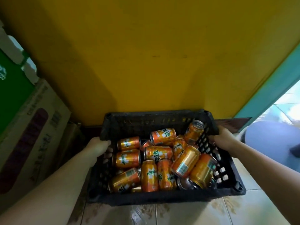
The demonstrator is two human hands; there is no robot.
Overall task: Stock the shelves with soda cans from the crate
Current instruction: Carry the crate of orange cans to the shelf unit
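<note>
The floor (pixel 186 213) is glossy pale tile with brownish flower patterning and thin grout lines. It shows below and to the right of the crate (pixel 162 198). Whether the crate's base touches the tile cannot be told. Left of the crate a big cardboard carton (pixel 32 135) reaches down to floor level, its foot hidden, with a narrower brown box (pixel 71 140) between it and the crate. Right of the crate's far corner a dark brown strip (pixel 230 124) lies on the floor, and beyond it sits a pale blue rounded shape (pixel 267 140), too blurred to identify.
</note>
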